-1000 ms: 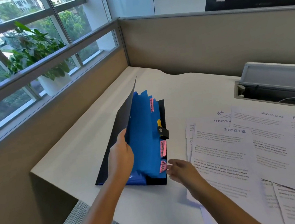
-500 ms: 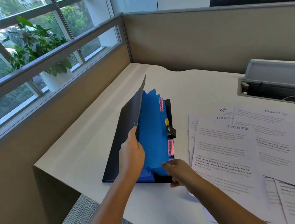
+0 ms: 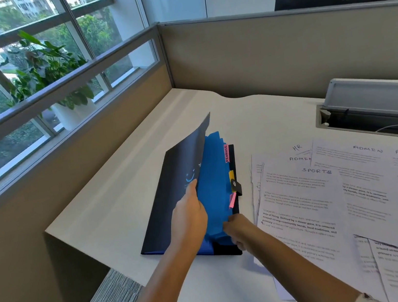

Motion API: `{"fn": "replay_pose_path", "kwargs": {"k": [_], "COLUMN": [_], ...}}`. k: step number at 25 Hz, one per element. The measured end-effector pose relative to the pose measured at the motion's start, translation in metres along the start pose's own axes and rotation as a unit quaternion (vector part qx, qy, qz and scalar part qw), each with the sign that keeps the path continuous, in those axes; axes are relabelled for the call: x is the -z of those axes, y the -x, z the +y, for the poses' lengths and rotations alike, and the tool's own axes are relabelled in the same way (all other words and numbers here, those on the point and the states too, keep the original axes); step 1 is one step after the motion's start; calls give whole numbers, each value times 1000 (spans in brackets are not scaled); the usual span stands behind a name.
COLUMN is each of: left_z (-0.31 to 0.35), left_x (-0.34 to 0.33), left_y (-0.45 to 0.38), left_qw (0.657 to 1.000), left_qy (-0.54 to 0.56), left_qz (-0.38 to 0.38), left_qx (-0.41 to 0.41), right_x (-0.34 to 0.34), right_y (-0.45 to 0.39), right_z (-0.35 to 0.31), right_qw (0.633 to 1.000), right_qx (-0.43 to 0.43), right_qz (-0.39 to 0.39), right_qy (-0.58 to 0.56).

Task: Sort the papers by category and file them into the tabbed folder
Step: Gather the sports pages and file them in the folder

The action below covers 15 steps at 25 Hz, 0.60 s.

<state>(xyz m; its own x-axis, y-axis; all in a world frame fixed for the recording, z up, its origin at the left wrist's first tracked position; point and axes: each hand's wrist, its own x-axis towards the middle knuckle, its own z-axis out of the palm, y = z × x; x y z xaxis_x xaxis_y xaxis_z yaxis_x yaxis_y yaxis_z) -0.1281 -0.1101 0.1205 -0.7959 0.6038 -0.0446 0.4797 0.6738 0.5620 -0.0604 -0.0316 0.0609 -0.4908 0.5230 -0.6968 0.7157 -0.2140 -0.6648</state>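
Note:
A dark tabbed folder (image 3: pixel 173 193) lies on the white desk (image 3: pixel 126 186), its cover lifted to the left. My left hand (image 3: pixel 190 216) grips the cover's edge and holds it up. Blue dividers (image 3: pixel 212 174) with pink and yellow tabs (image 3: pixel 226 153) show inside. My right hand (image 3: pixel 238 229) pinches the near edge of the blue dividers at the folder's lower right corner. Printed papers (image 3: pixel 302 200) headed SPORTS, ADMIN and HR lie spread to the right of the folder.
Beige partition walls (image 3: pixel 255 53) bound the desk at the back and left. A grey cable tray with its lid raised (image 3: pixel 370 103) sits at the back right. A potted plant (image 3: pixel 54 74) stands behind the left partition by the window.
My right hand moved left from beside the folder onto the near edge of the blue dividers and took hold there. My left hand keeps the cover raised.

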Motion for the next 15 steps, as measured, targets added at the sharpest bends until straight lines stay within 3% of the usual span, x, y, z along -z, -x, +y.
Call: {"fn": "replay_pose_path", "kwargs": {"k": [8, 15], "left_z": [4, -4], "left_x": [-11, 0], "left_y": [3, 0], "left_qw": [998, 996], "left_qy": [-58, 82], "left_qz": [-17, 33], "left_qx": [-2, 11], "right_x": [-13, -30], "right_y": [6, 40], "right_z": [4, 8], "right_qw": [977, 940], "right_qx": [208, 337], "right_qz": [34, -17], "right_qy": [41, 41]}}
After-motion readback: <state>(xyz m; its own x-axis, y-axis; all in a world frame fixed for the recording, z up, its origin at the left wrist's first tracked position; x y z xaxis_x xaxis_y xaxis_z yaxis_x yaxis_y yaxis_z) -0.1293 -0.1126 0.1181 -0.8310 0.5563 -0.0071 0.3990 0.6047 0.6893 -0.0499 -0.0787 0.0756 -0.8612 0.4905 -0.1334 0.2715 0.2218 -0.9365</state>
